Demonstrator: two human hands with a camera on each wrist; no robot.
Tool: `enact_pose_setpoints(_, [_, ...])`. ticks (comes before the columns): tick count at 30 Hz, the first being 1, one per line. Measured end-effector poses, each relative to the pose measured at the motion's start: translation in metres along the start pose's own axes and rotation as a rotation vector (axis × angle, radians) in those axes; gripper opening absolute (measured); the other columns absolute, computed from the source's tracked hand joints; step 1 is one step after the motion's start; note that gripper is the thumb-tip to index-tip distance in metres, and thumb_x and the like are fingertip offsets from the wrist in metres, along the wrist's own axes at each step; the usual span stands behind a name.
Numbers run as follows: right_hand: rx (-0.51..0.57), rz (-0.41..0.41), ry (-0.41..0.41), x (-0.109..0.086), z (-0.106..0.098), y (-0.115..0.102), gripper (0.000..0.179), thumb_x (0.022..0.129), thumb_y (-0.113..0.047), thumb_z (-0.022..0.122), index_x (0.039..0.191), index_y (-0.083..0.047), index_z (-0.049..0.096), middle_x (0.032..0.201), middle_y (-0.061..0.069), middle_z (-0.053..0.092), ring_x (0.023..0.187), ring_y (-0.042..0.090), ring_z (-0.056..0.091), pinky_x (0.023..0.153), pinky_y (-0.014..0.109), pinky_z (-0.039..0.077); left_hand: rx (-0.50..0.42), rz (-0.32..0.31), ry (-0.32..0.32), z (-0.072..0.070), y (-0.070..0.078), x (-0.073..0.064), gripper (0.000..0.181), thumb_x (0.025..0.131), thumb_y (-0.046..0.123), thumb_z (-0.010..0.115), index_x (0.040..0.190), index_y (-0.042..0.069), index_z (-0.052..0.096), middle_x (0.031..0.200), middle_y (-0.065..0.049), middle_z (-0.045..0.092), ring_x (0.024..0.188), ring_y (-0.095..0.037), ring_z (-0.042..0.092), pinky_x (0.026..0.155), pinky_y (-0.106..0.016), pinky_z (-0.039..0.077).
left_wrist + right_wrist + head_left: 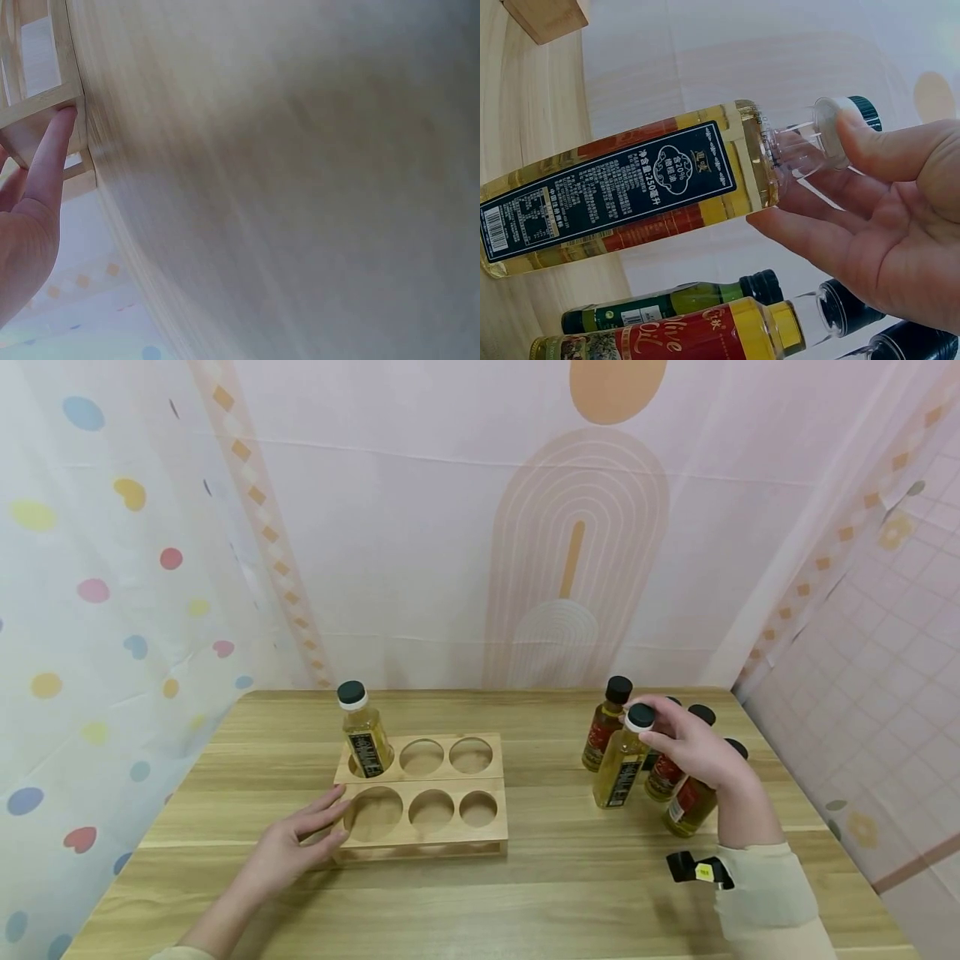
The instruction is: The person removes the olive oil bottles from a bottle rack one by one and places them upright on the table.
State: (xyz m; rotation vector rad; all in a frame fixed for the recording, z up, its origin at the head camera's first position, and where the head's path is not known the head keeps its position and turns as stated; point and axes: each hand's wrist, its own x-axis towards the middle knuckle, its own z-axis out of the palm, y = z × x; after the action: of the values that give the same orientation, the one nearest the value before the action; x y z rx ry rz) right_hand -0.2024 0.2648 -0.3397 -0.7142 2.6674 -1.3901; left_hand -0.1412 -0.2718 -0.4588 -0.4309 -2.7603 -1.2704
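My right hand (pixel 693 747) grips a clear bottle of golden oil (pixel 618 768) by its neck, thumb near the dark green cap. In the right wrist view, a dark label with white print faces out on that oil bottle (pixel 615 187), and the fingers lie behind the neck. My left hand (pixel 296 839) rests against the left end of a wooden rack (pixel 427 785) with round holes in two rows. The left wrist view shows the thumb (pixel 52 154) stretched along the rack's end board (pixel 41 135). A similar oil bottle (pixel 365 735) stands in the rack's back left hole.
Around my right hand stand several more bottles, among them a red-labelled one (pixel 602 731) behind the held bottle and another (pixel 692 806) nearer the front right. A slim green bottle (pixel 697 298) shows in the right wrist view. A patterned curtain (pixel 420 552) hangs behind the wooden table (pixel 555 893).
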Motion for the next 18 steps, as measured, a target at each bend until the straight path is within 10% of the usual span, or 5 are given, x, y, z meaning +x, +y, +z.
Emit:
enact_pose_setpoints(9, [-0.022,0.034,-0.006,-0.0006,0.0001,-0.0034,0.031,0.102,0.003,0.049,0.132,0.005,0.045,0.131,0.025,0.054,0.121,0.039,0.053,0.093,0.029,0.047,0.008,0.009,0.007,0.0007,-0.001,0.0006,0.047,0.093,0.026,0.072,0.131,0.001,0.063,0.149,-0.011,0.046,0.129,-0.036,0.044,0.09,-0.01,0.039])
enact_pose_setpoints(18, [-0.044,0.04,-0.016,-0.0008,-0.0013,-0.007,0.032,0.102,0.003,0.049,0.133,0.005,0.044,0.132,0.025,0.051,0.124,0.042,0.051,0.098,0.051,0.044,-0.013,-0.001,0.007,0.0018,-0.0036,-0.0004,0.047,0.093,0.026,0.073,0.132,0.001,0.063,0.15,-0.009,0.046,0.119,0.004,0.046,0.089,-0.017,0.046])
